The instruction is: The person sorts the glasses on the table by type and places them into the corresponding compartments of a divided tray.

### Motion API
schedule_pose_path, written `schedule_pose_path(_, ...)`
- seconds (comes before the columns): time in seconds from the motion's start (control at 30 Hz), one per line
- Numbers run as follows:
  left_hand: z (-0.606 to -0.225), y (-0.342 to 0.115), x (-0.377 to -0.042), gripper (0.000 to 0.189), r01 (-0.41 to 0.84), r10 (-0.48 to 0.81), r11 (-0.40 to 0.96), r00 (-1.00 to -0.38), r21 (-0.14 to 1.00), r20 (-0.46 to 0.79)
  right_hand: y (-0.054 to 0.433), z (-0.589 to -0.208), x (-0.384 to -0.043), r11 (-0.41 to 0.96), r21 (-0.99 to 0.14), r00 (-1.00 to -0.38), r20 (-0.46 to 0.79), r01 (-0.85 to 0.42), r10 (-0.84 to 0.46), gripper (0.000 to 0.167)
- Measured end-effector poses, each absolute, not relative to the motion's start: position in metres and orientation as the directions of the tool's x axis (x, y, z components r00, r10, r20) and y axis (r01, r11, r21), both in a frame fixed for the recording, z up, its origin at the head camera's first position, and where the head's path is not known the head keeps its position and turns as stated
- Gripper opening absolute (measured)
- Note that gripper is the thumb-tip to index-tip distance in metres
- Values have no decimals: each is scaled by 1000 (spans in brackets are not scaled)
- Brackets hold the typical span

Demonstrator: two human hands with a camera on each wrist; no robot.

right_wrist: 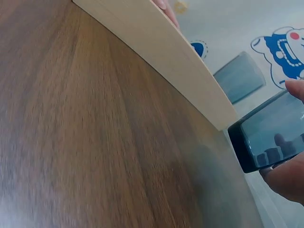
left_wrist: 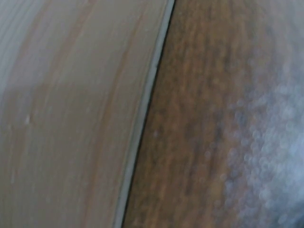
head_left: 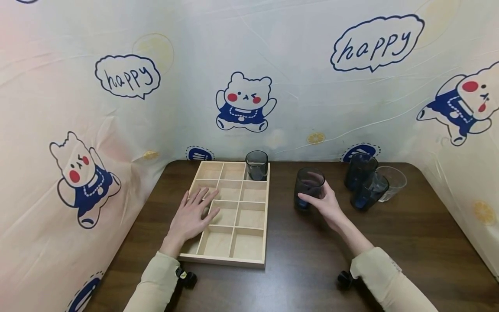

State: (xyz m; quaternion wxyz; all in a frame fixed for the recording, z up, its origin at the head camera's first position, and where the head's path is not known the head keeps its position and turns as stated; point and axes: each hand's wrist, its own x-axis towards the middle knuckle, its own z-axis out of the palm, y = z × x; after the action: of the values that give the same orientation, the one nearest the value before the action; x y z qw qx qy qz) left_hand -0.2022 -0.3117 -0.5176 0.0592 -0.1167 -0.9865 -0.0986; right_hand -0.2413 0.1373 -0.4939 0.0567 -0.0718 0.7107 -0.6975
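Note:
My right hand grips a dark tinted drinking glass to the right of a shallow wooden tray. In the right wrist view, thumb and fingers hold that glass from either side, its thick base toward the tray's corner. Thin walls divide the tray into several square compartments. One similar dark glass stands upright in the far right compartment. Fingers spread, my left hand rests over the tray's left side, covering some compartments. The left wrist view shows only the tray's pale side and brown wood.
At the table's right, two more dark glasses stand close together, overlapping a clear glass behind. The brown wooden table has rounded far corners. A printed cloth hangs along its back and sides.

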Motion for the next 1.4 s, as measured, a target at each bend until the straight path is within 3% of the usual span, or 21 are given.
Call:
schedule_pose_path(0.57, -517, -312, -202, 71, 241, 218, 953, -966, 185, 140, 99, -488, -241, 49, -996, -970, 66, -80, -232, 76)
schedule_pose_path(1.4, -519, -313, -204, 72, 245, 222, 953, -965, 180, 139, 51, -476, -244, -76, -989, -944, 140, -123, -297, 78)
